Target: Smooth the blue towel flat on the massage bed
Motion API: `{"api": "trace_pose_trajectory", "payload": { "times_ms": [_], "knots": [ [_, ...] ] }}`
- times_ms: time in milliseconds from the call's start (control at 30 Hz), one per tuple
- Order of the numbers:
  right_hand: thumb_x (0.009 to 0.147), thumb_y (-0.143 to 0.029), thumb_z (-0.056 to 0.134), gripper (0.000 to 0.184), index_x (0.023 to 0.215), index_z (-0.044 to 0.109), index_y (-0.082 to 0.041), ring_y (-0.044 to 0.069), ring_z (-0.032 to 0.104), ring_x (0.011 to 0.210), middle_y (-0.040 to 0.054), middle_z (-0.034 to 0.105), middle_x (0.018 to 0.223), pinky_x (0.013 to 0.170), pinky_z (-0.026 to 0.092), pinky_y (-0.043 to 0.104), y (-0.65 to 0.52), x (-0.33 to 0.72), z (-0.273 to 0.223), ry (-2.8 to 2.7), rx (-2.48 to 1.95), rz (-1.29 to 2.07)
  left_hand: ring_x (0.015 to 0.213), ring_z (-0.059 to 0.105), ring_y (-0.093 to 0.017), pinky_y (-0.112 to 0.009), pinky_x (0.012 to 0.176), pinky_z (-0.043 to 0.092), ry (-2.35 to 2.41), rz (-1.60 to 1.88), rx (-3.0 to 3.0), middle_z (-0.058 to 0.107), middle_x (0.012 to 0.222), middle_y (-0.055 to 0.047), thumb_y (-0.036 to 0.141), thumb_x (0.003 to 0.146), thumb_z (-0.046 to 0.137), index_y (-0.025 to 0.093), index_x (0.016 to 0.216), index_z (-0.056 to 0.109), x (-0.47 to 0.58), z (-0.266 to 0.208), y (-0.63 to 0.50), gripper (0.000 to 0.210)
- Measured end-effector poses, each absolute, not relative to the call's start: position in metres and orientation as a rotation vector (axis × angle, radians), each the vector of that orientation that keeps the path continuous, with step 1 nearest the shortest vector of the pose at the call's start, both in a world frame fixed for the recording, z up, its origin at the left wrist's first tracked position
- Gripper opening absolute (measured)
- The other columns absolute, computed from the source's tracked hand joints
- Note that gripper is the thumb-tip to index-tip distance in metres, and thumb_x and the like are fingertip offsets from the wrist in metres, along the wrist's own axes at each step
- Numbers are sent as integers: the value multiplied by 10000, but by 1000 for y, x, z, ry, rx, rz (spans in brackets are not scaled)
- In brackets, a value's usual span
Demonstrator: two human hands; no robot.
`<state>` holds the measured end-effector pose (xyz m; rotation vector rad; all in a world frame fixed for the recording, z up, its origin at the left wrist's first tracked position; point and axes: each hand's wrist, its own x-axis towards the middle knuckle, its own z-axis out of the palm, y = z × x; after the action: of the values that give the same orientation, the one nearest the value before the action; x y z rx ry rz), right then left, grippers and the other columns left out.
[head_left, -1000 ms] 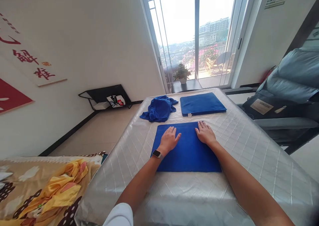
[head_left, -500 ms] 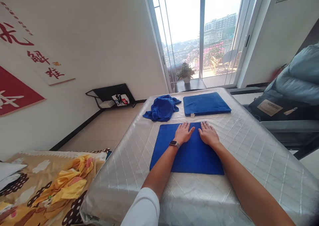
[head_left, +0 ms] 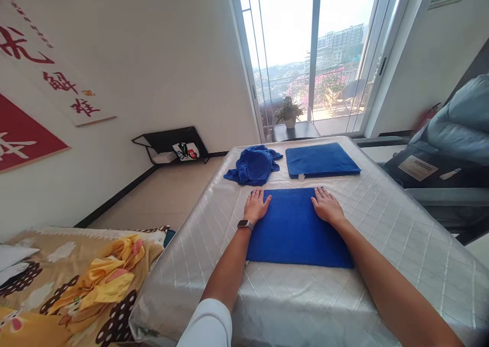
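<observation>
A blue towel [head_left: 294, 235] lies spread flat in a rectangle on the silvery quilted table cover [head_left: 214, 235]. On its far left corner rests my left hand [head_left: 256, 205], palm down with the fingers stretched out and a watch on the wrist. My right hand [head_left: 327, 205] lies flat on the far right corner, fingers extended. Beyond the hands, a crumpled blue cloth [head_left: 255, 164] sits at the left. To its right is a neatly folded blue towel stack [head_left: 323, 159] with a small white tag at its near edge.
On the left, a low bed with a patterned cover [head_left: 46, 258] holds a rumpled yellow cloth [head_left: 110, 273]. A dark padded chair [head_left: 443, 194] stands close to the table's right side. Past the far edge are a potted plant [head_left: 289, 113] and a sliding glass door [head_left: 315, 56].
My left hand has slid left across the towel from near its middle to its far left corner. The right hand stays at the far right corner. The view has shifted slightly.
</observation>
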<state>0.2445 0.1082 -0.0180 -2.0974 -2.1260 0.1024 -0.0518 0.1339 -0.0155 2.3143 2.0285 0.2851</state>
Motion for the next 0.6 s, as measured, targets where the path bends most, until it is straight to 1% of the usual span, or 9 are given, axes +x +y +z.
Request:
{"api": "trace_pose_trajectory", "payload": {
  "times_ms": [200,600],
  "knots": [
    [1015,-421,167,656,1565,278,-81,208,174,1513,94,242,1638,1224,165,404,108,246,-17,-2139,-2096,108,1502,225,-273,-421,1224,175,2048,291,2298,278,1615,-157,622,1007,126,77,1542,320,-60,-16,138,788],
    [1011,-406,188,647,1566,277,-85,200,174,1513,98,245,1637,1224,146,388,105,242,-13,-2112,-2096,136,1499,240,-248,-414,1221,184,2123,262,2253,270,1615,-149,580,1023,141,77,1545,304,-66,-17,139,742]
  ]
}}
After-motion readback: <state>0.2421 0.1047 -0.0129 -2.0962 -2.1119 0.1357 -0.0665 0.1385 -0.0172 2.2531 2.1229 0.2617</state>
